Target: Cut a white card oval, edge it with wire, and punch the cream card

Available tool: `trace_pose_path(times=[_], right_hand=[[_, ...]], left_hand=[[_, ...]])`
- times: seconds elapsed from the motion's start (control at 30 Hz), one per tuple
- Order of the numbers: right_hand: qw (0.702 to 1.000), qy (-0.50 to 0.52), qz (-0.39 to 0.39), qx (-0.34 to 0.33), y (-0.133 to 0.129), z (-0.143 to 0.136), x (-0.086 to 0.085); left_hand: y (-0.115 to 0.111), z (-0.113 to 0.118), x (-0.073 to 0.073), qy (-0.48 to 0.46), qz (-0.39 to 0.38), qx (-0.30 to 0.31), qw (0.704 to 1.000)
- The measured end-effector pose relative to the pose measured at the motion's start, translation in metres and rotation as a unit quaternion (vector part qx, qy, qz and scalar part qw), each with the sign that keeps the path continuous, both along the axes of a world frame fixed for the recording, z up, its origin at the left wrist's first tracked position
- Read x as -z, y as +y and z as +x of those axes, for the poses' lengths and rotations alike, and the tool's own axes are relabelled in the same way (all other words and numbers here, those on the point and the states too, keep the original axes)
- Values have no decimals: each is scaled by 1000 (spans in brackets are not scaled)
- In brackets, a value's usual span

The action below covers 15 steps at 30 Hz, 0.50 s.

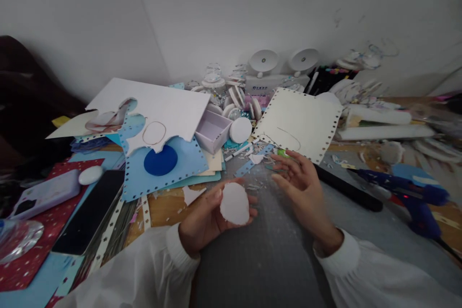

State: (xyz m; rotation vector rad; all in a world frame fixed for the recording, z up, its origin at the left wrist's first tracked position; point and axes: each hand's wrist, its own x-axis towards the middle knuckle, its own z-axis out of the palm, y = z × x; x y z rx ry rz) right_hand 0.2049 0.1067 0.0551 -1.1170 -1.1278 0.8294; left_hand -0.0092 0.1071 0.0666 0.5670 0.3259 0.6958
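My left hand point(209, 216) holds a white, roughly round disc point(234, 203) with a slightly ragged edge. The thumb rests on the disc's left rim and the fingers lie beneath it. Over the grey cutting mat point(260, 260), my right hand point(301, 190) is open, fingers and thumb apart, with nothing seen in it. Just behind its fingertips lies a small bright green item point(283, 153), partly hidden and too small to name. White scraps point(257, 159) and a blue punched strip point(249, 167) lie on the mat beyond both hands.
A blue-handled glue gun point(400, 187) and a long black bar point(348, 187) lie at right. White card with cut-outs point(159, 106), a dark blue disc point(160, 160) and a small open box point(212, 130) stand at left. A phone point(90, 211) lies nearer. White ornaments crowd the wall.
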Motion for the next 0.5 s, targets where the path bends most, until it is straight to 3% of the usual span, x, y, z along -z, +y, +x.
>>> trace_pose_path(times=[0.23, 0.4, 0.5], right_hand=[[979, -189, -19, 73, 12, 8, 23], [953, -290, -10, 87, 11, 13, 23], [922, -373, -6, 98, 10, 14, 23]], left_hand=[[-1, 2, 1, -13, -11, 8, 1000], [-2, -1, 3, -19, 4, 14, 1000], [-3, -2, 2, -18, 14, 24, 999]])
